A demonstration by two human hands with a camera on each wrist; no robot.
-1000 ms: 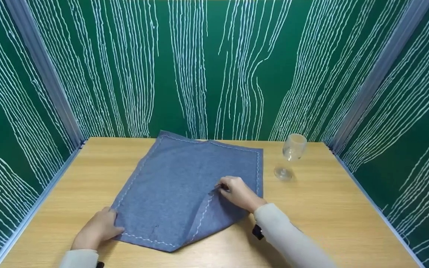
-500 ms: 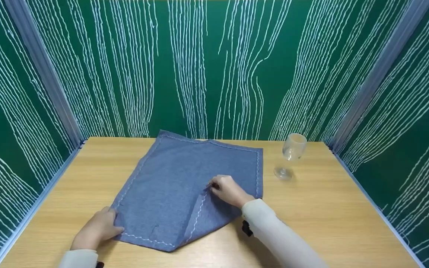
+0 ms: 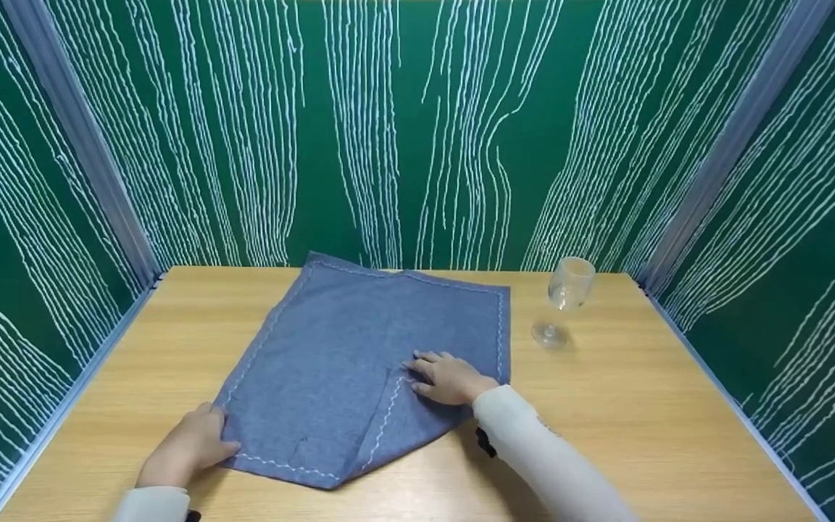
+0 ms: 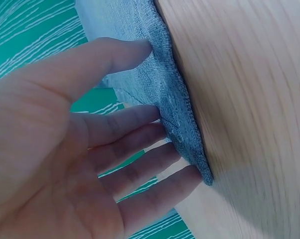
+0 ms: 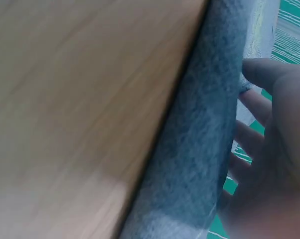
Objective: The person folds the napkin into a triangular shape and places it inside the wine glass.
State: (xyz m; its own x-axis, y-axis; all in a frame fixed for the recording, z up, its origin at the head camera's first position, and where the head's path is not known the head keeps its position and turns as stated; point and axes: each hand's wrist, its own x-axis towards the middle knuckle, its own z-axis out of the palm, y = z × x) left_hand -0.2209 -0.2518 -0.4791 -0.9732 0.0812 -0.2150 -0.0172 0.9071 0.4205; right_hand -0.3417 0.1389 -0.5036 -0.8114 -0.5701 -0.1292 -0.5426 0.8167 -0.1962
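Observation:
A blue-grey cloth (image 3: 345, 341) with white stitching lies on the wooden table (image 3: 642, 413), its near-right corner folded over towards the middle. My right hand (image 3: 450, 378) lies flat on that folded flap, fingers spread and pressing it down. The right wrist view shows the cloth (image 5: 200, 149) with the right hand (image 5: 274, 164) resting on it. My left hand (image 3: 189, 448) sits at the near-left corner. In the left wrist view its straight fingers (image 4: 140, 149) touch the edge of the cloth (image 4: 162, 84), and the thumb lies on top.
An empty stemmed wine glass (image 3: 566, 299) stands upright on the table, just right of the cloth's far-right corner. Green panels with white streaks wall in the table on the left, back and right. Bare wood shows to the right and along the front.
The right hand carried the pinched corner a little to the left, let go of it and flattened onto the fold. The left hand has stayed put.

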